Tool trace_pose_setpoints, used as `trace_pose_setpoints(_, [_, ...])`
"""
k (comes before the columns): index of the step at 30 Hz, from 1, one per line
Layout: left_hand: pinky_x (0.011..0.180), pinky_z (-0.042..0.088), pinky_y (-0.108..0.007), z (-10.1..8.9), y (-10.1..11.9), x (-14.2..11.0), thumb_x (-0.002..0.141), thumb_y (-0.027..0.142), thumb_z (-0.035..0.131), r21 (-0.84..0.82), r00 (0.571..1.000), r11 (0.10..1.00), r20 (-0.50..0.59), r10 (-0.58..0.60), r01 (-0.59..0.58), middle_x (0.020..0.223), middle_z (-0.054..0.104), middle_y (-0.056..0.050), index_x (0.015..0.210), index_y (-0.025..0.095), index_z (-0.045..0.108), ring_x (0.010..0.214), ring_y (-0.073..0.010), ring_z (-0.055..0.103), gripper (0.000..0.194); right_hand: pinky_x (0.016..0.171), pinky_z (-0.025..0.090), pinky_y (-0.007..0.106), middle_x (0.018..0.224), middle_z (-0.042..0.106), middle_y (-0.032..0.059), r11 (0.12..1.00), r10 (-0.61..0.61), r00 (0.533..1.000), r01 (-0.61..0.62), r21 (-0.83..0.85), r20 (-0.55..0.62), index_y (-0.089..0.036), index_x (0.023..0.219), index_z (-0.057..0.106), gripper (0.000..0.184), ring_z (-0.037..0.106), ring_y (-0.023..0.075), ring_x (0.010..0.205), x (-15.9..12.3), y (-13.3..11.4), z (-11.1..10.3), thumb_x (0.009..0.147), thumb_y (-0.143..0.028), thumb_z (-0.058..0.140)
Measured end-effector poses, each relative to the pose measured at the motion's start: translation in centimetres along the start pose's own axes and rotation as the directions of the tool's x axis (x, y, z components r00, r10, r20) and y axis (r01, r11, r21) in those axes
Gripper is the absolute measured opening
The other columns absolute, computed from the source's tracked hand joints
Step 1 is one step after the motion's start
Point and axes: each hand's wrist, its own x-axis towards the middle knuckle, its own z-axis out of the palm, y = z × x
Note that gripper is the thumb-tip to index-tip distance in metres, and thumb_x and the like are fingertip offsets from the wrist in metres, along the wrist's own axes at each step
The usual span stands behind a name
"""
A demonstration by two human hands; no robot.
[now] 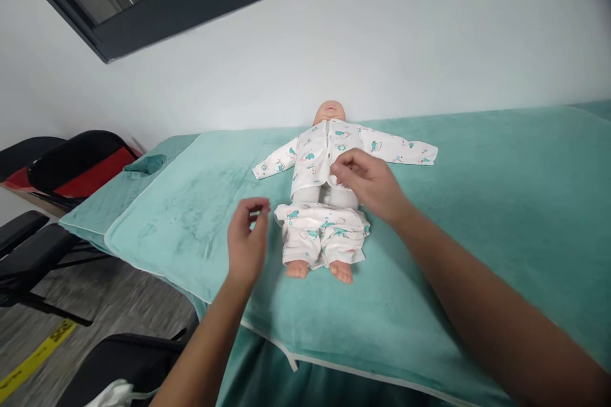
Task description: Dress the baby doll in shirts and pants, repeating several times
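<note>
Hovering beside the bunched trousers (301,238), the left hand (247,240) is half-curled and empty; the right hand (372,183) bends over the jacket (308,162) hem, its grip unclear; pulling unevenly could twist the cloth or drag the doll (329,112), face-up on the green cover (496,203). No container shows; the trousers wrap its lower legs.

1. The head view looks forward and down from the wearer's side of the green mat (477,235), facing the white wall (453,38).
2. It looks over the left hand (247,241) and right hand (370,181), near enough to take in both forearms, from the foot end of the doll (305,194).
3. The upper right corner darkens, possibly the lens edge.
</note>
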Motion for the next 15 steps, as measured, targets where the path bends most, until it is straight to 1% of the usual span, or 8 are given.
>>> trace_pose_setpoints(2, [0.087,0.048,-0.033,1.0,2.2,2.3,0.086,0.023,0.054,0.061,0.986,0.988,0.099,0.136,-0.143,0.103,0.066,-0.003,0.097,0.024,0.063,0.097,-0.0198,0.061,0.014,0.072,0.042,0.032,0.099,0.062,0.0064,0.936,-0.04,0.993,-0.001,-0.353,-0.108,-0.02,0.096,0.056,0.029,0.057,0.0218,0.09,0.1,0.3,0.0,0.088,-0.048,0.061])
trace_pose_setpoints(4, [0.093,0.046,-0.035,2.8,3.7,4.2,0.082,0.017,0.058,0.201,0.919,0.93,0.315,0.237,-0.309,0.114,0.064,-0.004,0.104,0.024,0.061,0.108,-0.0217,0.058,0.023,0.066,0.038,0.032,0.106,0.06,0.0091,0.771,-0.055,0.997,0.006,-0.637,-0.058,-0.019,0.099,0.056,0.03,0.055,0.0261,0.096,0.0,0.6,0.4,0.084,-0.042,0.067])
trace_pose_setpoints(6, [0.093,0.046,-0.038,5.0,4.3,5.4,0.078,0.016,0.063,0.371,0.841,0.821,0.494,0.222,-0.434,0.124,0.058,-0.008,0.11,0.022,0.057,0.115,-0.0253,0.054,0.034,0.061,0.035,0.032,0.107,0.058,0.0113,0.627,-0.032,0.999,0.006,-0.779,-0.018,-0.017,0.1,0.056,0.027,0.054,0.0278,0.096,-0.2,0.7,1.1,0.086,-0.037,0.066])
trace_pose_setpoints(7, [0.09,0.047,-0.038,6.0,4.3,5.7,0.077,0.018,0.065,0.447,0.824,0.761,0.532,0.196,-0.47,0.126,0.056,-0.009,0.11,0.02,0.056,0.116,-0.0267,0.053,0.035,0.059,0.034,0.032,0.106,0.058,0.0118,0.581,-0.021,1.0,-0.001,-0.814,-0.016,-0.017,0.1,0.056,0.023,0.054,0.0276,0.094,-0.3,0.8,1.5,0.088,-0.035,0.063])
trace_pose_setpoints(9, [0.081,0.048,-0.037,7.6,4.1,5.8,0.079,0.023,0.064,0.562,0.826,0.654,0.535,0.179,-0.506,0.123,0.056,-0.011,0.105,0.019,0.055,0.112,-0.028,0.054,0.028,0.059,0.032,0.032,0.102,0.06,0.0118,0.533,-0.008,1.0,-0.016,-0.846,-0.024,-0.018,0.098,0.056,0.015,0.055,0.0264,0.09,-0.4,0.9,2.1,0.093,-0.031,0.055])
trace_pose_setpoints(12, [0.076,0.046,-0.035,8.5,3.6,5.5,0.088,0.025,0.051,0.605,0.837,0.595,0.489,0.246,-0.529,0.113,0.058,-0.011,0.094,0.02,0.054,0.103,-0.0261,0.056,0.008,0.058,0.03,0.031,0.093,0.063,0.0105,0.566,-0.002,0.999,-0.033,-0.824,-0.042,-0.019,0.093,0.056,0.017,0.058,0.0235,0.08,-0.1,1.0,2.3,0.098,-0.027,0.042])
trace_pose_setpoints(13, [0.075,0.046,-0.035,8.5,3.6,5.5,0.09,0.024,0.047,0.591,0.847,0.622,0.464,0.259,-0.514,0.108,0.059,-0.01,0.09,0.021,0.053,0.099,-0.0248,0.057,0.007,0.058,0.03,0.031,0.089,0.063,0.0096,0.608,-0.001,0.998,-0.05,-0.792,-0.064,-0.019,0.091,0.055,0.019,0.059,0.0226,0.077,0.1,1.0,2.1,0.099,-0.027,0.041])
trace_pose_setpoints(15, [0.074,0.045,-0.034,7.9,3.4,5.9,0.091,0.027,0.044,0.518,0.908,0.76,0.349,0.233,-0.394,0.092,0.059,-0.006,0.083,0.022,0.049,0.087,-0.0216,0.057,0.011,0.058,0.033,0.03,0.078,0.063,0.0066,0.756,0.029,0.988,-0.122,-0.644,-0.153,-0.02,0.084,0.053,0.02,0.06,0.0208,0.07,0.6,1.0,1.0,0.097,-0.03,0.042])
